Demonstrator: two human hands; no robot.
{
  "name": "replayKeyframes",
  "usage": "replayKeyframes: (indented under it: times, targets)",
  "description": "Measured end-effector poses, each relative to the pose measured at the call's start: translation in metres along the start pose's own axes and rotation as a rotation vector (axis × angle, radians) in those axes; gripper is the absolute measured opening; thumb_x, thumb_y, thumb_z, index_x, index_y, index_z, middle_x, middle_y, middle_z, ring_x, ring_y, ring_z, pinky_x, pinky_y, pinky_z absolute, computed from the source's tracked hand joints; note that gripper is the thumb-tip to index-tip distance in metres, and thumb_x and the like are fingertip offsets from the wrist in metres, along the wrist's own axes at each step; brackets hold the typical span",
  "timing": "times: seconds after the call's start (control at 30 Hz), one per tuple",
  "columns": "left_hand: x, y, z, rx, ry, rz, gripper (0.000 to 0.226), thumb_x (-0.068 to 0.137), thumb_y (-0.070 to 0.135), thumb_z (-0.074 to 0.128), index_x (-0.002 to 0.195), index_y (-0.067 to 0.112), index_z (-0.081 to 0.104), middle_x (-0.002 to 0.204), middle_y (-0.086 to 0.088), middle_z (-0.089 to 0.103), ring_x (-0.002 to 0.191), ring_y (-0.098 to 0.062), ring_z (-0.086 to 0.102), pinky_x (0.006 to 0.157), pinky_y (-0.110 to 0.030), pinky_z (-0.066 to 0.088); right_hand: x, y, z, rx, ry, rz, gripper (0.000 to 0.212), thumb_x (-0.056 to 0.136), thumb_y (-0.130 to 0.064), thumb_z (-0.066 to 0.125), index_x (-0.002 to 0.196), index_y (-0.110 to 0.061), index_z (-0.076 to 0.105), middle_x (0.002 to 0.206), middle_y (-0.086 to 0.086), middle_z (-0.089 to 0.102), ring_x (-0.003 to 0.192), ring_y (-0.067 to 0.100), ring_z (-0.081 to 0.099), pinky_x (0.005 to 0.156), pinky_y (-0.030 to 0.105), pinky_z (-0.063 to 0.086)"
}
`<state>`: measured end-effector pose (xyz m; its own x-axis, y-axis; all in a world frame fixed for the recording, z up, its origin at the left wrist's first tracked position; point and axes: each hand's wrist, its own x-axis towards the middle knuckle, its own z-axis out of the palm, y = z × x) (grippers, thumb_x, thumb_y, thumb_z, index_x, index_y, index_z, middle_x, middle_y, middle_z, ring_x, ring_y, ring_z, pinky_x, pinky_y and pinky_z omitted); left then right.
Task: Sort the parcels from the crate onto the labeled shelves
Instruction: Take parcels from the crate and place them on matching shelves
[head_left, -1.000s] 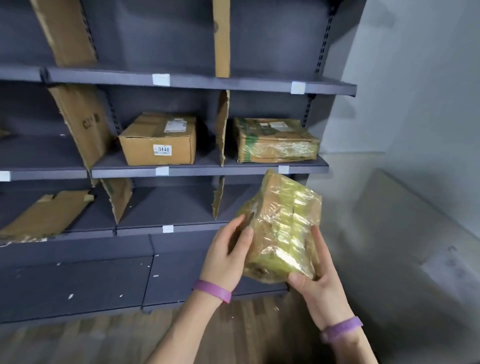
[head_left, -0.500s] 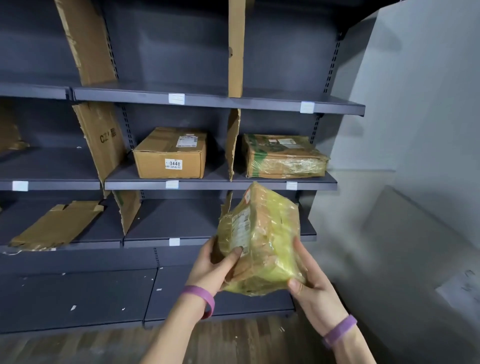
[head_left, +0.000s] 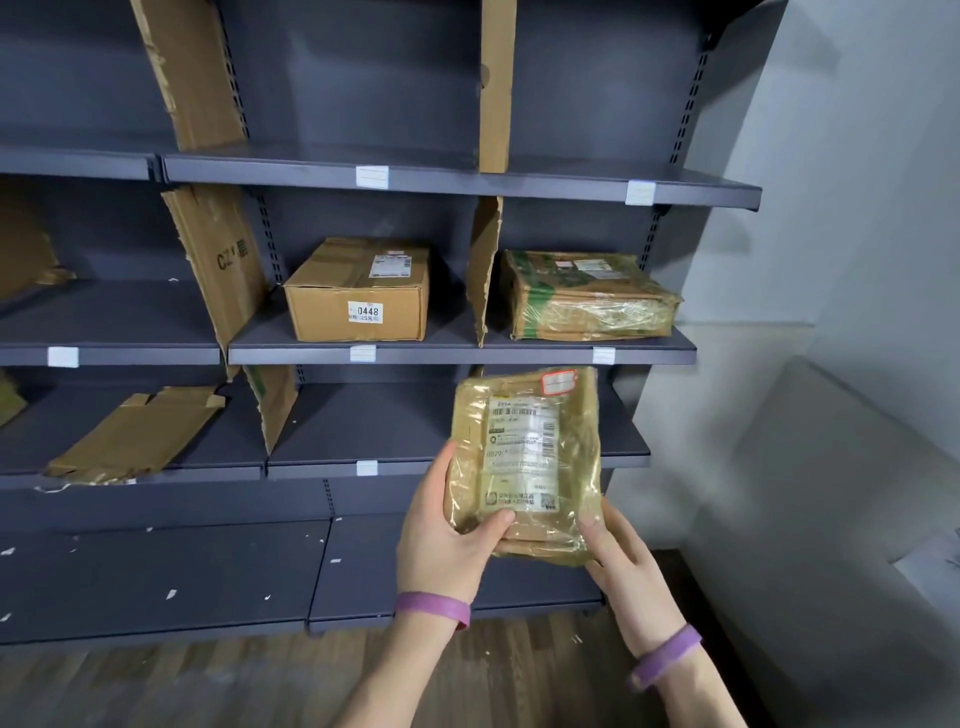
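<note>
I hold a small parcel (head_left: 524, 457) wrapped in yellowish clear tape upright in front of the shelves, its white shipping label facing me. My left hand (head_left: 447, 540) grips its lower left edge, thumb on the front. My right hand (head_left: 618, 561) holds the lower right corner from beneath. The dark grey shelf unit (head_left: 457, 356) has small white labels on its front edges. A cardboard box marked 0448 (head_left: 358, 291) and a tape-wrapped flat parcel (head_left: 587, 304) sit on the middle shelf. The crate is out of view.
Cardboard dividers (head_left: 485, 270) stand between the shelf bays. A flattened piece of cardboard (head_left: 135, 431) lies on the lower left shelf. A pale wall (head_left: 857, 260) rises at the right, with wooden floor (head_left: 208, 686) below the shelves.
Both hands turned the parcel so its label now faces me and raised it upright. My view came closer to the shelves and tilted up.
</note>
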<state>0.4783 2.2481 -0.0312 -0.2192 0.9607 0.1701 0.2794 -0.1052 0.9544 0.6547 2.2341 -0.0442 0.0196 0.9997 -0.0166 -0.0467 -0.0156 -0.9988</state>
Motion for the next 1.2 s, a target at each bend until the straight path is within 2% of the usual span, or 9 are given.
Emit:
replayKeyframes:
  times: [0.1, 0.2, 0.37, 0.53, 0.67, 0.83, 1.0, 1.1, 1.2]
  targets:
    - [-0.004, -0.005, -0.003, -0.015, 0.038, 0.014, 0.083, 0.067, 0.02, 0.084, 0.133, 0.047, 0.042, 0.133, 0.025, 0.051, 0.125, -0.002, 0.048, 0.104, -0.032, 0.045, -0.003, -0.005, 0.005, -0.061, -0.003, -0.052, 0.034, 0.083, -0.033, 0.065, 0.116, -0.036, 0.061, 0.11, -0.023, 0.069, 0.106, -0.006, 0.062, 0.09, 0.02, 0.049]
    - [-0.008, -0.007, -0.008, -0.026, 0.064, 0.028, 0.083, 0.068, 0.015, 0.083, 0.136, 0.042, 0.043, 0.133, 0.021, 0.052, 0.125, -0.004, 0.049, 0.102, -0.042, 0.047, -0.004, -0.005, 0.009, -0.093, 0.007, -0.093, 0.038, 0.079, -0.028, 0.062, 0.112, -0.044, 0.054, 0.101, -0.036, 0.066, 0.098, -0.017, 0.059, 0.073, 0.005, 0.048]
    - [-0.019, -0.005, -0.017, -0.046, 0.098, 0.086, 0.074, 0.072, 0.009, 0.08, 0.128, 0.045, 0.048, 0.127, 0.022, 0.056, 0.119, -0.001, 0.052, 0.098, -0.038, 0.051, -0.01, -0.001, 0.018, -0.079, 0.079, -0.111, 0.043, 0.085, -0.042, 0.06, 0.127, -0.034, 0.054, 0.113, -0.017, 0.069, 0.106, -0.001, 0.063, 0.079, 0.013, 0.052]
    - [-0.024, -0.007, -0.023, -0.116, 0.113, 0.093, 0.062, 0.079, 0.001, 0.07, 0.12, 0.045, 0.053, 0.118, 0.019, 0.063, 0.109, 0.004, 0.057, 0.083, -0.024, 0.054, -0.013, -0.002, 0.021, -0.031, 0.136, -0.112, 0.046, 0.084, -0.047, 0.066, 0.126, -0.028, 0.059, 0.11, -0.019, 0.07, 0.102, -0.002, 0.064, 0.076, 0.012, 0.052]
    - [-0.021, -0.009, -0.024, -0.14, 0.101, 0.09, 0.057, 0.083, 0.002, 0.067, 0.119, 0.044, 0.054, 0.119, 0.021, 0.062, 0.109, 0.007, 0.056, 0.087, -0.023, 0.05, -0.015, -0.002, 0.022, -0.058, 0.133, -0.099, 0.052, 0.079, -0.047, 0.062, 0.127, -0.026, 0.058, 0.111, -0.016, 0.07, 0.102, 0.0, 0.064, 0.079, 0.014, 0.054]
    - [-0.023, -0.011, -0.024, -0.157, 0.067, 0.091, 0.055, 0.084, 0.002, 0.065, 0.122, 0.04, 0.055, 0.121, 0.019, 0.061, 0.107, 0.011, 0.055, 0.077, -0.004, 0.045, -0.019, -0.002, 0.021, -0.067, 0.131, -0.115, 0.046, 0.082, -0.044, 0.06, 0.124, -0.025, 0.059, 0.108, -0.015, 0.071, 0.1, -0.001, 0.065, 0.077, 0.013, 0.053]
    - [-0.02, -0.012, -0.027, -0.156, 0.086, 0.091, 0.056, 0.085, 0.005, 0.065, 0.118, 0.048, 0.054, 0.118, 0.016, 0.061, 0.102, 0.011, 0.057, 0.077, -0.012, 0.045, -0.017, -0.002, 0.025, -0.071, 0.127, -0.108, 0.025, 0.092, -0.023, 0.058, 0.115, -0.032, 0.059, 0.099, -0.019, 0.072, 0.093, -0.006, 0.065, 0.069, 0.007, 0.049]
    - [-0.017, -0.014, -0.023, -0.131, 0.076, 0.1, 0.058, 0.086, 0.008, 0.066, 0.118, 0.053, 0.05, 0.118, 0.018, 0.056, 0.102, 0.009, 0.056, 0.08, -0.015, 0.047, -0.014, -0.003, 0.023, -0.057, 0.133, -0.111, 0.032, 0.086, -0.031, 0.058, 0.118, -0.032, 0.06, 0.106, -0.016, 0.072, 0.099, 0.0, 0.066, 0.072, 0.01, 0.051]
    - [-0.01, -0.017, -0.013, -0.048, 0.072, 0.154, 0.058, 0.085, 0.012, 0.068, 0.123, 0.051, 0.048, 0.12, 0.02, 0.048, 0.106, 0.009, 0.052, 0.082, -0.012, 0.046, -0.006, 0.0, 0.016, -0.026, 0.183, -0.099, 0.053, 0.087, -0.033, 0.06, 0.138, -0.034, 0.045, 0.123, -0.016, 0.063, 0.109, 0.0, 0.06, 0.073, 0.011, 0.052]
